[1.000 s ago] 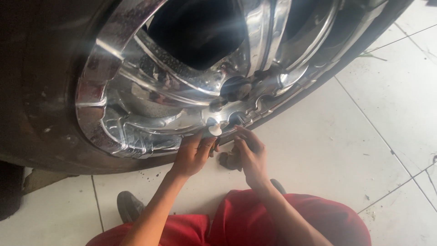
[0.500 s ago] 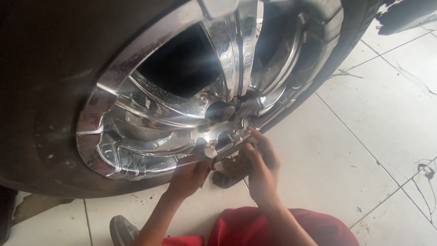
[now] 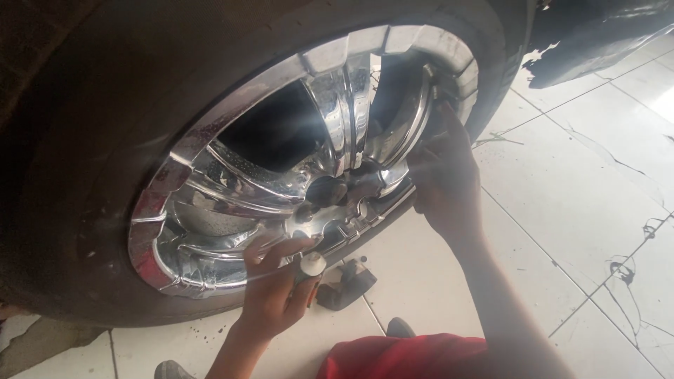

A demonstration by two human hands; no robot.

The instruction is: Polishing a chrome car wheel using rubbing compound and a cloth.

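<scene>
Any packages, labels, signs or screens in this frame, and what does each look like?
No signs, screens or labels visible.
Small tube or bottle: held in the left hand below the chrome wheel; pale rounded cap, dark body, mostly hidden.
Right hand: on the wheel's rim, holding nothing seen.

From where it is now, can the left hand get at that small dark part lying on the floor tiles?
Probably yes. The left hand holds a small white-tipped piece against the chrome wheel, and the dark part lies just beside it on the floor, nothing between. It would need to free its fingers first.
</scene>
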